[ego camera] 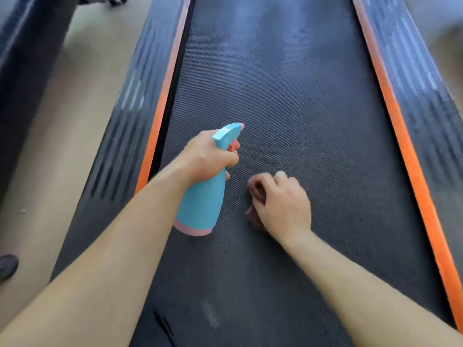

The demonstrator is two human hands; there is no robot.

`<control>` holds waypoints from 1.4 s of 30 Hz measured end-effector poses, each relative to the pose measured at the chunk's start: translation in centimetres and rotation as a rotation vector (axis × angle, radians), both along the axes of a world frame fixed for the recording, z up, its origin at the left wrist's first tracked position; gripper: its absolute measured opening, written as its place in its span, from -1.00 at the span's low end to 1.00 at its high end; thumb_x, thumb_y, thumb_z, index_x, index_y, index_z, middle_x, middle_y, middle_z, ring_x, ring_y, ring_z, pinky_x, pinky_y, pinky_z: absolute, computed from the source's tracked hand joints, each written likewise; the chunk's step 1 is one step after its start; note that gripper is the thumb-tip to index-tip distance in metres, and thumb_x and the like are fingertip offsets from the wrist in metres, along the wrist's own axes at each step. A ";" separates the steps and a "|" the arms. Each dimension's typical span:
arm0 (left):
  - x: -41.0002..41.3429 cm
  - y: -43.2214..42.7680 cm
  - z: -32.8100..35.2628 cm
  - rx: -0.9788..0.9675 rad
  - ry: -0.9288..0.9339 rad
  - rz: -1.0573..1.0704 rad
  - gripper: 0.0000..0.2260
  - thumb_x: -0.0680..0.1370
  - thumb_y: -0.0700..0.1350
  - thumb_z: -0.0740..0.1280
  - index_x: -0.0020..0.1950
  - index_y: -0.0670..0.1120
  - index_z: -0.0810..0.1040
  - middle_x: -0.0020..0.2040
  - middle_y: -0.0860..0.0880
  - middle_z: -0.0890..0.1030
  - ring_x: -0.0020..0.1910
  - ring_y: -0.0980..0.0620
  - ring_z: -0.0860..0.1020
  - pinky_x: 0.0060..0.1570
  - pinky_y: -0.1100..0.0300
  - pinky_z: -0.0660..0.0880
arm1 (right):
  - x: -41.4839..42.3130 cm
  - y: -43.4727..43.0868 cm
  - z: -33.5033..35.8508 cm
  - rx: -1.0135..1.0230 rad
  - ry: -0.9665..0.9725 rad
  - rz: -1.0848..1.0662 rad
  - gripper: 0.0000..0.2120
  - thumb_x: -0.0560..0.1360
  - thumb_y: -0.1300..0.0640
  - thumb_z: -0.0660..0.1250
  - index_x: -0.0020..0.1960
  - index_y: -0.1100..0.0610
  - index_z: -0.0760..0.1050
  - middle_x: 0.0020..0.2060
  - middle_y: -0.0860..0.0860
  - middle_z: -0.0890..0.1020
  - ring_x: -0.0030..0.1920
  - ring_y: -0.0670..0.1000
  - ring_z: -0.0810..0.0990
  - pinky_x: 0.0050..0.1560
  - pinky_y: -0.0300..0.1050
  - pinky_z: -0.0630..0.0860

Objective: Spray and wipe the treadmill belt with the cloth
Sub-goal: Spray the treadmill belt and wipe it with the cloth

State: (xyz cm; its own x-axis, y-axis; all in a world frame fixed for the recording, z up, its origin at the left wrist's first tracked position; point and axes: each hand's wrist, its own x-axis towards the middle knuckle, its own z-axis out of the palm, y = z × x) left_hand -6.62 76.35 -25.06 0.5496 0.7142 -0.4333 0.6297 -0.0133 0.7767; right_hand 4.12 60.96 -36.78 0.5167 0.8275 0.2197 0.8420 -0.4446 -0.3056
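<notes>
The dark textured treadmill belt [288, 108] runs away from me down the middle of the view. My left hand [208, 154] grips the neck of a blue spray bottle [203, 204] with a pink base, its nozzle pointing forward over the belt and a finger on the pink trigger. My right hand [283, 201] lies on the belt just right of the bottle, fingers curled over a small dark pinkish cloth [255, 191]. Most of the cloth is hidden under the hand. The right hand is blurred.
Orange strips [162, 101] edge the belt on both sides, with dark ribbed side rails [125, 116] beyond them. Beige floor [62, 121] lies to the left, with another dark machine at the far left and a dark shoe [8, 266] near the lower left edge.
</notes>
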 end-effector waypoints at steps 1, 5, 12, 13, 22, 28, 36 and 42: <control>-0.1 0.1 0.2 -0.006 -0.004 0.009 -0.50 0.26 -0.11 0.34 0.20 -0.08 0.65 0.03 -0.14 0.69 -0.15 -0.13 0.70 -0.04 -0.16 0.70 | -2.9 -2.7 0.0 -0.010 0.018 0.119 -0.73 0.41 -0.10 0.38 0.05 -0.01 0.51 -0.13 0.05 0.51 -0.20 0.17 0.50 -0.27 0.02 0.45; -0.9 0.4 0.7 -0.023 -0.040 0.095 -0.50 0.26 -0.15 0.36 0.20 -0.04 0.66 -0.03 -0.06 0.66 -0.01 -0.19 0.71 -0.04 -0.17 0.70 | -2.0 -1.9 -0.7 -0.018 -0.069 0.306 -0.74 0.45 -0.13 0.32 0.06 -0.03 0.46 -0.17 0.05 0.51 -0.22 0.18 0.51 -0.29 0.03 0.45; -3.2 -0.1 1.8 -0.027 -0.016 0.102 -0.57 0.29 -0.14 0.34 0.16 -0.11 0.64 -0.04 -0.09 0.68 -0.22 -0.06 0.66 -0.04 -0.10 0.71 | 0.8 6.1 -0.1 -0.095 0.019 -0.077 -0.67 0.55 -0.13 0.29 0.18 0.06 0.50 0.00 0.14 0.54 -0.06 0.25 0.52 -0.15 0.07 0.44; -3.7 -0.3 1.9 -0.049 -0.018 0.104 -0.55 0.30 -0.16 0.34 0.20 -0.11 0.64 -0.05 -0.07 0.66 -0.21 -0.04 0.64 -0.07 -0.06 0.72 | -0.3 4.6 -0.1 -0.082 0.009 -0.039 -0.68 0.52 -0.12 0.32 0.16 0.06 0.52 -0.03 0.13 0.54 -0.10 0.25 0.52 -0.19 0.07 0.45; -11.1 -7.0 2.7 -0.206 -0.119 0.233 -0.41 0.51 -0.44 0.27 0.42 0.08 0.53 0.17 -0.13 0.65 -0.33 0.13 0.61 -0.29 0.34 0.54 | -6.3 -4.5 -0.2 -0.157 -0.015 0.264 -0.72 0.40 -0.04 0.46 0.01 0.08 0.51 -0.17 0.14 0.47 -0.26 0.20 0.46 -0.33 0.04 0.41; -15.7 -13.9 4.4 -0.297 -0.030 0.343 -0.48 0.47 -0.31 0.33 0.30 0.19 0.54 0.12 -0.05 0.64 -0.23 0.00 0.61 -0.26 0.34 0.53 | -7.0 -4.0 2.1 -0.342 0.082 0.227 -0.71 0.53 -0.08 0.37 0.15 0.07 0.46 -0.06 0.17 0.49 -0.13 0.25 0.50 -0.21 0.06 0.42; -19.2 -18.8 6.5 -0.316 0.118 0.441 -0.51 0.30 -0.07 0.28 0.22 -0.02 0.60 0.02 0.10 0.64 -0.36 0.03 0.62 -0.13 0.14 0.59 | -10.5 -12.6 5.3 -0.518 0.176 0.291 -0.72 0.58 -0.12 0.28 0.21 -0.01 0.40 -0.04 0.08 0.48 -0.10 0.17 0.50 -0.19 0.00 0.44; -19.4 -21.1 5.6 -0.316 0.148 0.442 -0.52 0.36 -0.06 0.31 0.29 0.05 0.58 0.04 0.06 0.64 -0.26 -0.06 0.69 -0.12 0.18 0.59 | -11.2 -15.7 4.3 -0.465 0.094 0.334 -0.73 0.53 -0.10 0.35 0.11 0.04 0.48 -0.11 0.09 0.53 -0.17 0.18 0.51 -0.22 0.04 0.49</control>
